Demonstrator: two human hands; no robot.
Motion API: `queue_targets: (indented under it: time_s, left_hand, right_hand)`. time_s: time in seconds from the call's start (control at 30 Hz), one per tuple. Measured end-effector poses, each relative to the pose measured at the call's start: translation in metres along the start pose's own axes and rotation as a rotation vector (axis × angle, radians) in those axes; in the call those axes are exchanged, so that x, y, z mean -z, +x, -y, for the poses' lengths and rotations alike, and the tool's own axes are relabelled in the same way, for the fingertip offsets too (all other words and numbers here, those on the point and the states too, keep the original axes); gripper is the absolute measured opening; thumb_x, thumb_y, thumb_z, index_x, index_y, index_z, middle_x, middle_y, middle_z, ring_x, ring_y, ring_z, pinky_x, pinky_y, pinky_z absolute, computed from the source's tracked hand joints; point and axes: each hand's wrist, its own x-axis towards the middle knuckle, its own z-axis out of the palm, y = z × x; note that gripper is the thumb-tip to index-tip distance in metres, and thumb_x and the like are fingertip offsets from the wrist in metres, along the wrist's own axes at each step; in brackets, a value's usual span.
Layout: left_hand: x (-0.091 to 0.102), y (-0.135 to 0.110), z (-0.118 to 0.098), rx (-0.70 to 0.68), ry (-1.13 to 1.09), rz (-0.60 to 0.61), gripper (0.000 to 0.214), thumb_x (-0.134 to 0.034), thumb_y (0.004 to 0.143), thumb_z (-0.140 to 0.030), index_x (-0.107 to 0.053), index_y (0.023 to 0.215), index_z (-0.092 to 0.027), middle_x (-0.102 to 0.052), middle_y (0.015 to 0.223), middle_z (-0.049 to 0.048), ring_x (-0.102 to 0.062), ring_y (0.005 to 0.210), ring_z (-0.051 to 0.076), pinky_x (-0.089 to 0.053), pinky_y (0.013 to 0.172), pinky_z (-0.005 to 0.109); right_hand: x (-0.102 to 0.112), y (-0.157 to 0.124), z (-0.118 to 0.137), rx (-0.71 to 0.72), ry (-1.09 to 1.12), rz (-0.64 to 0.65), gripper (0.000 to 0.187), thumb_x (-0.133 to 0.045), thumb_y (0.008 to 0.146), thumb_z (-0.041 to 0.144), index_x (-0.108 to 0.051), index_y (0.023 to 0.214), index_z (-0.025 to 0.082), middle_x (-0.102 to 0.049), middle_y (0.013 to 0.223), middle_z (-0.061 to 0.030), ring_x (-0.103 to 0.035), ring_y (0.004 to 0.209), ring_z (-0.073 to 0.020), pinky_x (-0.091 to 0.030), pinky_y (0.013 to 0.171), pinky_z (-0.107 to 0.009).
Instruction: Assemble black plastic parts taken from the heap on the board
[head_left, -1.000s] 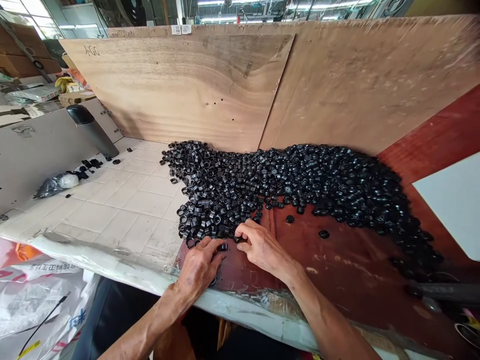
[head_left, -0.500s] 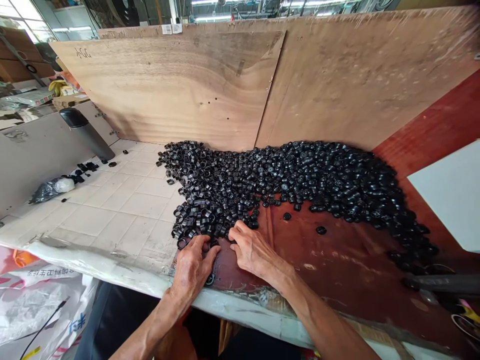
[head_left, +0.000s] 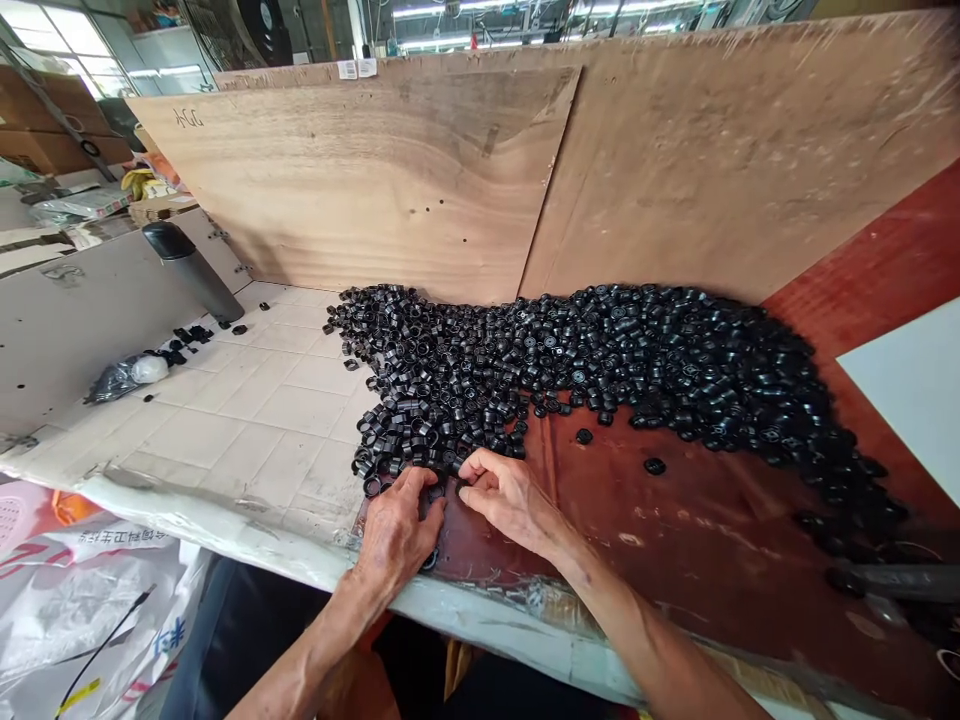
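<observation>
Sack with blurred print at far left; my left hand, fingers apart, and right hand, fingers curled together, touch the near edge of a heap of black plastic rings massed on the red board, a few strays lying apart; any grip unclear.
</observation>
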Motion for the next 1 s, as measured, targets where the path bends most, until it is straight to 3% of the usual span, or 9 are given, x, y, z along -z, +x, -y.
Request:
queue_targets:
  time_s: [0.13,0.27,0.43,0.63,0.83,1.0]
  left_hand:
    - [0.005,0.001,-0.002,0.148,-0.445,0.064,0.025,-0.064,0.090,-0.026,-0.065,0.115,-0.020,-0.067,0.077,-0.0008,-0.064,0.065,0.015,-0.049,0.060,0.025]
    - [0.011,0.002,-0.006,0.263,-0.767,0.199,0.027,-0.070,0.090,-0.037,-0.063,0.109,-0.018,-0.071,0.079,0.0018,-0.066,0.066,0.014,-0.050,0.060,0.023]
    - [0.011,0.001,-0.004,0.190,-0.780,0.180,0.027,-0.073,0.090,-0.041,-0.068,0.106,-0.019,-0.074,0.101,0.0066,-0.071,0.088,0.018,-0.059,0.082,0.030]
    - [0.010,-0.001,-0.003,0.150,-0.837,0.186,0.022,-0.072,0.092,-0.033,-0.068,0.109,-0.020,-0.072,0.098,0.0042,-0.070,0.083,0.016,-0.059,0.077,0.027]
    - [0.010,-0.001,-0.003,0.150,-0.804,0.140,0.024,-0.073,0.091,-0.036,-0.067,0.108,-0.019,-0.070,0.102,0.0048,-0.066,0.077,0.014,-0.056,0.069,0.025]
    - [0.010,-0.002,0.000,0.113,-0.748,0.117,0.021,-0.072,0.092,-0.033,-0.069,0.108,-0.021,-0.069,0.109,0.0055,-0.067,0.086,0.016,-0.058,0.080,0.027]
  right_hand:
    - [-0.002,0.001,0.000,-0.076,0.188,0.059,0.020,-0.066,0.079,0.026,-0.069,0.097,0.018,-0.060,0.064,0.0049,-0.050,0.056,-0.0121,-0.035,0.054,-0.023]
    - [-0.005,-0.002,0.003,-0.025,0.244,0.047,0.021,-0.067,0.080,0.032,-0.068,0.097,0.019,-0.060,0.066,0.0045,-0.051,0.059,-0.0122,-0.038,0.056,-0.023]
    - [-0.006,-0.003,0.007,0.084,0.173,0.011,0.013,-0.066,0.083,0.030,-0.068,0.091,0.020,-0.065,0.077,0.0014,-0.060,0.070,-0.0147,-0.047,0.065,-0.025]
    - [-0.010,-0.005,0.004,0.222,0.044,-0.038,0.014,-0.062,0.090,0.025,-0.066,0.102,0.021,-0.069,0.082,-0.0001,-0.064,0.073,-0.0155,-0.051,0.070,-0.026]
    - [-0.010,-0.006,0.001,0.338,-0.074,0.025,0.010,-0.056,0.097,0.022,-0.064,0.104,0.022,-0.065,0.074,0.0021,-0.061,0.066,-0.0145,-0.049,0.070,-0.025]
    - [-0.011,-0.005,-0.001,0.267,-0.008,0.043,0.011,-0.057,0.095,0.020,-0.066,0.101,0.022,-0.065,0.070,0.0028,-0.064,0.063,-0.0146,-0.051,0.067,-0.025]
